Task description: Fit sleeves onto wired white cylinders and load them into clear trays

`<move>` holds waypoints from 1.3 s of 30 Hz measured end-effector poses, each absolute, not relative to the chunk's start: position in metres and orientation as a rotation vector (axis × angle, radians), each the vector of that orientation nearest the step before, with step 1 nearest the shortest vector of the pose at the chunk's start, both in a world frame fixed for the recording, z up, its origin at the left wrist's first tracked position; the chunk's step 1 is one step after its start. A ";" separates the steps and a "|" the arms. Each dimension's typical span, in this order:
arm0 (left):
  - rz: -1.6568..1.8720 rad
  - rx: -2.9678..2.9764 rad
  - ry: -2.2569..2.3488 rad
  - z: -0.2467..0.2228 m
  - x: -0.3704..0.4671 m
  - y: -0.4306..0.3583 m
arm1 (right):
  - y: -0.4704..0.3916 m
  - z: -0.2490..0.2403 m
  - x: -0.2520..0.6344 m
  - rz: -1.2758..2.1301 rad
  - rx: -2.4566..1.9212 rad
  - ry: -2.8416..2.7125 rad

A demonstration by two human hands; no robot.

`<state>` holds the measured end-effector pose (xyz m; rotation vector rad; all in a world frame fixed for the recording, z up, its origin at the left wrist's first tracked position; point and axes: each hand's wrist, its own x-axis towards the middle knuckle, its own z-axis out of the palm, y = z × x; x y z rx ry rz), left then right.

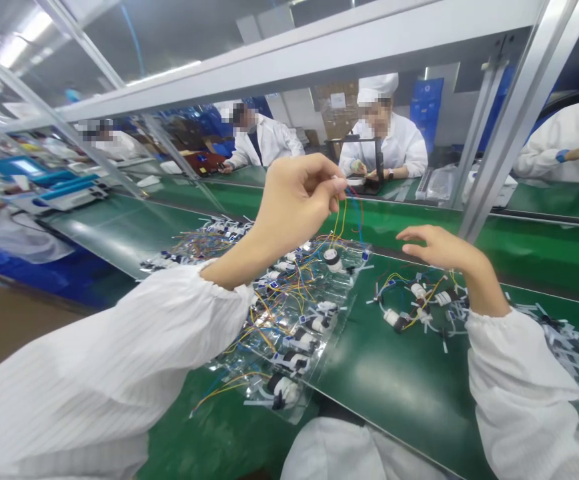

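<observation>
My left hand (305, 190) is raised over the bench, thumb and fingers pinched on the upper ends of thin yellow, red and blue wires (343, 217). Below the wires is a small white-and-black cylindrical part (333, 259) that looks like a mini pump; whether it hangs free or touches the plastic is unclear. My right hand (437, 245) hovers with fingers stretched out, holding nothing. Under it lies a loose group of similar wired parts (394, 319) with white tubes. To the left, clear plastic trays (332, 313) hold rows of such parts.
Further parts with white tubes (569, 340) are piled beside my right sleeve. A metal frame post (499, 133) rises beyond my right hand. Co-workers in white sit across the green bench (419, 393), one behind a black stand (379, 160). A cardboard box (14, 327) is at left.
</observation>
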<state>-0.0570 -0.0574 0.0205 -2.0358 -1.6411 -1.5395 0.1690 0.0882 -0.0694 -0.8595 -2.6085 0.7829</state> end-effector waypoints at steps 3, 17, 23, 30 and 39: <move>-1.507 -2.055 -1.636 0.026 -0.056 -0.059 | 0.075 -0.076 0.153 0.688 -0.782 -2.499; -1.406 -2.031 -2.232 -0.010 -0.145 -0.049 | 0.022 -0.139 0.051 1.183 -0.721 -2.475; -1.283 -1.953 -2.600 -0.066 -0.194 -0.050 | 0.007 -0.181 0.035 0.940 -0.818 -2.465; -1.243 -1.937 -2.637 -0.085 -0.205 -0.050 | -0.003 -0.194 0.029 0.830 -0.717 -2.491; -1.142 -1.955 -2.592 -0.090 -0.209 -0.047 | -0.001 -0.190 0.027 0.761 -0.667 -2.558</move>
